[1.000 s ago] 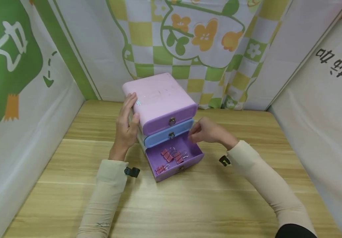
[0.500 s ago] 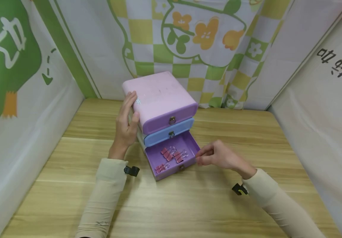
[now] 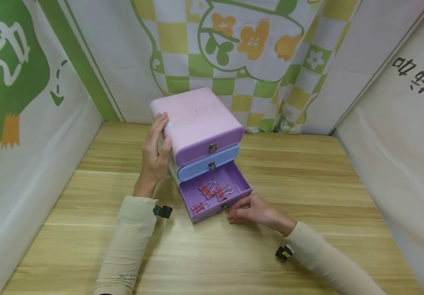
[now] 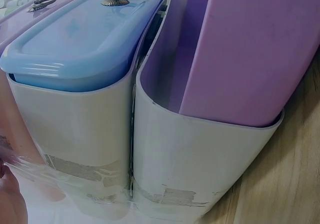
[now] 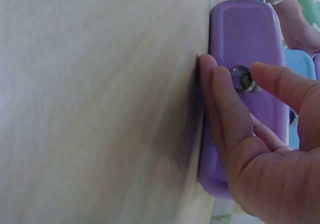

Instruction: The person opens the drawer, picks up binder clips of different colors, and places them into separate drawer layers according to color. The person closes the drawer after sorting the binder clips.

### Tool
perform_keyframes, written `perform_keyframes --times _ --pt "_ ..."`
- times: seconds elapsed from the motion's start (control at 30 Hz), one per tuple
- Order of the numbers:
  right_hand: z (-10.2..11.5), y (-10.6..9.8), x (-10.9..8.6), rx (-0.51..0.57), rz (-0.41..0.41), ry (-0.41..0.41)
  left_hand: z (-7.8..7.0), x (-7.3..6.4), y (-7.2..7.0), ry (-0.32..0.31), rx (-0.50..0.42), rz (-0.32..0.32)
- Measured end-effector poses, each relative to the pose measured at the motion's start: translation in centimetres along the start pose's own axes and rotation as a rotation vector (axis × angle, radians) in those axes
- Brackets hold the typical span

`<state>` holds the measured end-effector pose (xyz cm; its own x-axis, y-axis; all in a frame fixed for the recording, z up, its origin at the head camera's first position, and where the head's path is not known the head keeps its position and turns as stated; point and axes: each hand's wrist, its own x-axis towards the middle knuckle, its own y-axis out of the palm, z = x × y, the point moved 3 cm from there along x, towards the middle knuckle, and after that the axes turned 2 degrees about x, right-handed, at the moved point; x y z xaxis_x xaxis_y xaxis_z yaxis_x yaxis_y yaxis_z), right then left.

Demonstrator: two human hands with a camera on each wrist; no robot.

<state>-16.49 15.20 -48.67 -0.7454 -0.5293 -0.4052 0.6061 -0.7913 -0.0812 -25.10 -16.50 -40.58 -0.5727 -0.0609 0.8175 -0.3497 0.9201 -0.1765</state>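
A small drawer cabinet with a pink top stands on the table, its purple bottom drawer pulled out. Several red binder clips lie inside that drawer. My left hand rests against the cabinet's left side and top edge, fingers extended. At the drawer front is my right hand; in the right wrist view its thumb and fingers are spread on either side of the metal ring pull, with a gap between them. Whether they touch the ring, I cannot tell.
Above the open drawer, the blue middle drawer and the purple top drawer are pushed in. The wooden table lies around the cabinet. A checkered curtain hangs behind.
My right hand has moved from the drawer's back right corner, along its right side, round to the front pull. My left hand, the cabinet and the drawer have stayed in place.
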Motion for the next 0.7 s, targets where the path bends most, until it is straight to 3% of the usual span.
perform_keyframes --times 0.3,0.7 --pt "-0.35 0.69 0.86 0.065 0.020 0.023 -0.06 -0.02 0.06 0.004 -0.005 -0.003" --pt "-0.44 0.73 0.73 0.052 0.029 0.033 -0.35 0.11 -0.08 0.012 -0.011 0.012"
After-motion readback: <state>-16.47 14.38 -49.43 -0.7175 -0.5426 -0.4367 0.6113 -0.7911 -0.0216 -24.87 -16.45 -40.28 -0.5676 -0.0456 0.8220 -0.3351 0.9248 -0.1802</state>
